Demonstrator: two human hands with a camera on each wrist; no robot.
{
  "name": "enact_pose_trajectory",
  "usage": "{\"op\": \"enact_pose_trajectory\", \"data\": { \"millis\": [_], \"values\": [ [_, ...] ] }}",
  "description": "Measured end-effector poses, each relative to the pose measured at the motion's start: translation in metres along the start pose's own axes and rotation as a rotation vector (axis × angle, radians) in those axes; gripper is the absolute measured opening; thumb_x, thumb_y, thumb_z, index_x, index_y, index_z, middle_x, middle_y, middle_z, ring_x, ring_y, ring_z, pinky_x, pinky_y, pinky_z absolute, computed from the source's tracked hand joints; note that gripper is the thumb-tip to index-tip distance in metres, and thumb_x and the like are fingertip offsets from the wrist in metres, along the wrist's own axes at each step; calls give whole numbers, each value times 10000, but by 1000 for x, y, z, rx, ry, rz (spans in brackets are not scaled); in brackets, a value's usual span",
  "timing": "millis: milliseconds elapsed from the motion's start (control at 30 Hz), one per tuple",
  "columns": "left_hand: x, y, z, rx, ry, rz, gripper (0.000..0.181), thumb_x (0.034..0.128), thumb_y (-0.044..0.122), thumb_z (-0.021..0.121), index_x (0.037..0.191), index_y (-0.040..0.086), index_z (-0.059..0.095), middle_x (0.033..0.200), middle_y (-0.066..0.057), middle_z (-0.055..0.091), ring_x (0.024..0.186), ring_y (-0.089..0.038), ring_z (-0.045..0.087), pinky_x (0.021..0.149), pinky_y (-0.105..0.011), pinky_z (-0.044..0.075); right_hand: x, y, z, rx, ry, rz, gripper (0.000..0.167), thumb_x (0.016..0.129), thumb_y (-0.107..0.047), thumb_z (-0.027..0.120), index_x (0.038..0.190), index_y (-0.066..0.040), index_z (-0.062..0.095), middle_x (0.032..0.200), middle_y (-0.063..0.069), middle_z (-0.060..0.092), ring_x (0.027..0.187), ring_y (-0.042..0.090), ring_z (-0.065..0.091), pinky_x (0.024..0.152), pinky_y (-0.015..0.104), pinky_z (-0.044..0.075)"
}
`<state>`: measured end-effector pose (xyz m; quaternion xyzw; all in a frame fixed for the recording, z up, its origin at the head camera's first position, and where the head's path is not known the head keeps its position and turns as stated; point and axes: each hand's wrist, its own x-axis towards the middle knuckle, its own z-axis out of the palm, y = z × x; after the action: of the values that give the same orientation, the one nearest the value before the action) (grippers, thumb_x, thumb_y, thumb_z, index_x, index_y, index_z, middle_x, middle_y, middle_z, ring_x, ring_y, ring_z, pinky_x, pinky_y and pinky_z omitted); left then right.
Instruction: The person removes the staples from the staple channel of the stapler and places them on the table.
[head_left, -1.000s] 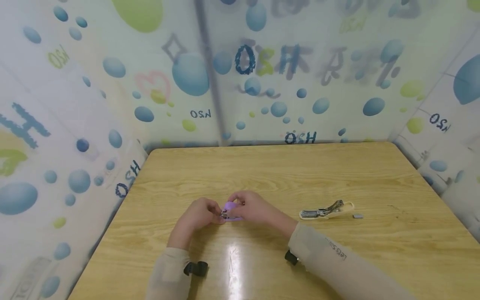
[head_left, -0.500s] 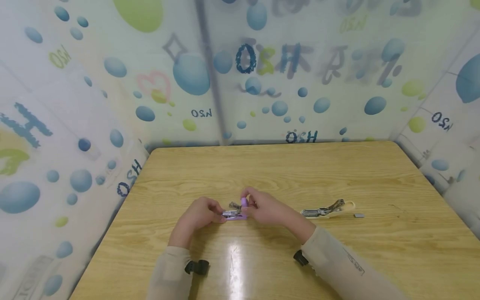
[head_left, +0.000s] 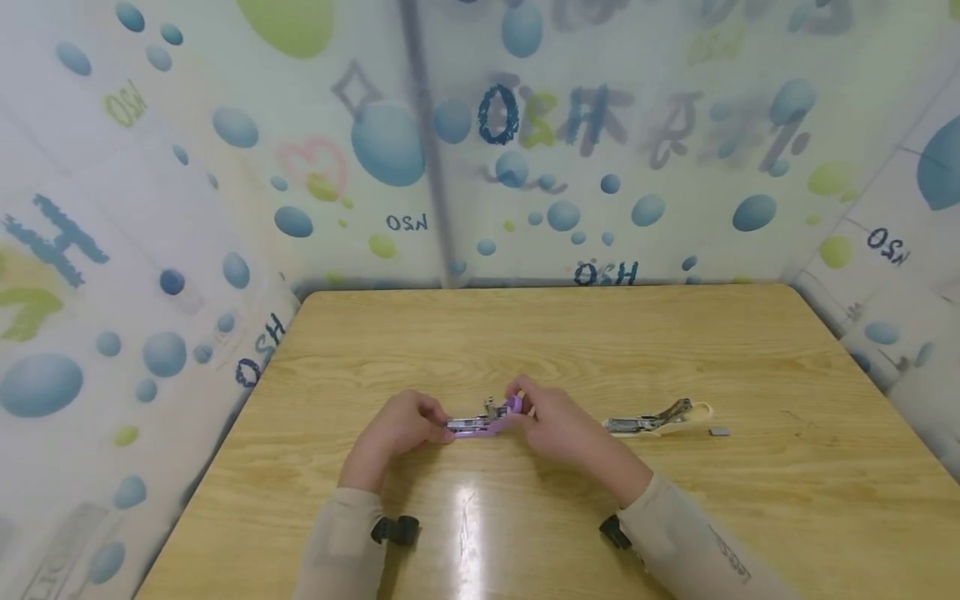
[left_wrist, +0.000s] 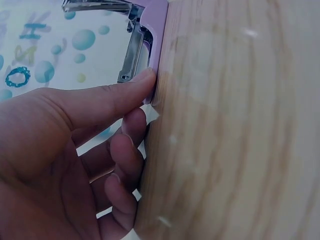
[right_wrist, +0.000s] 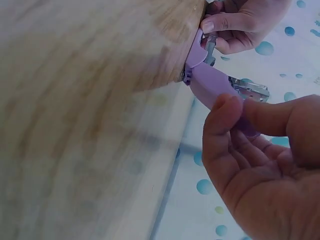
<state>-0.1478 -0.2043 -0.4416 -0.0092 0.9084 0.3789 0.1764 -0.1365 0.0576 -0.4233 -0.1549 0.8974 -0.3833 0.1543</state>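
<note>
A purple stapler [head_left: 480,427] lies opened out on the wood-grain table [head_left: 480,350], between the person's 2 hands. Its metal staple channel shows along the base, and its purple top cover is tipped back towards 3 o'clock, with a metal arm jutting from the cover. At 9 o'clock of the stapler, the left hand [head_left: 407,425] pinches the tip of the base between thumb and index finger. At 3 o'clock, the right hand [head_left: 558,427] has its thumb and index finger clamped on the raised cover. Farther out at 3 o'clock, past the right hand, a cream stapler [head_left: 645,423] lies opened, and a small grey piece [head_left: 719,432] sits at 5 o'clock of its looped end. Each beige sleeve carries 1 black wrist device [head_left: 396,530]. A wall [head_left: 510,233] printed with blue and green drops rises at 12 o'clock
</note>
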Motion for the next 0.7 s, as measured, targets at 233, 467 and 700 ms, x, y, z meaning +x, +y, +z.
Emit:
{"op": "enact_pose_trajectory", "data": {
  "millis": [233, 467, 700],
  "values": [
    [0, 0, -1, -6, -6, 17, 149, 827, 118, 901, 914, 95, 782, 935, -32, 741, 808, -164, 606, 676, -272, 507, -6, 7, -2, -2, 79, 85, 205, 1023, -123, 704, 1216, -190, 695, 1035, 50, 716, 724, 180, 560, 599, 294, 440],
    [0, -1, -1, -7, -6, 10, 139, 838, 122, 896, 911, 97, 781, 937, -31, 741, 821, -166, 607, 688, -273, 509, -8, 7, -3, 43, 103, 113, 240, 998, -111, 736, 1227, -180, 736, 959, 53, 689, 618, 162, 579, 555, 284, 466],
    [0, 0, 0, -13, -6, 7, 136, 835, 111, 894, 903, 92, 777, 904, -29, 726, 785, -164, 590, 664, -270, 495, -11, 8, -2, 103, 128, 147, 219, 982, -116, 762, 1191, -178, 765, 961, 54, 694, 613, 171, 595, 553, 290, 482]
  ]
}}
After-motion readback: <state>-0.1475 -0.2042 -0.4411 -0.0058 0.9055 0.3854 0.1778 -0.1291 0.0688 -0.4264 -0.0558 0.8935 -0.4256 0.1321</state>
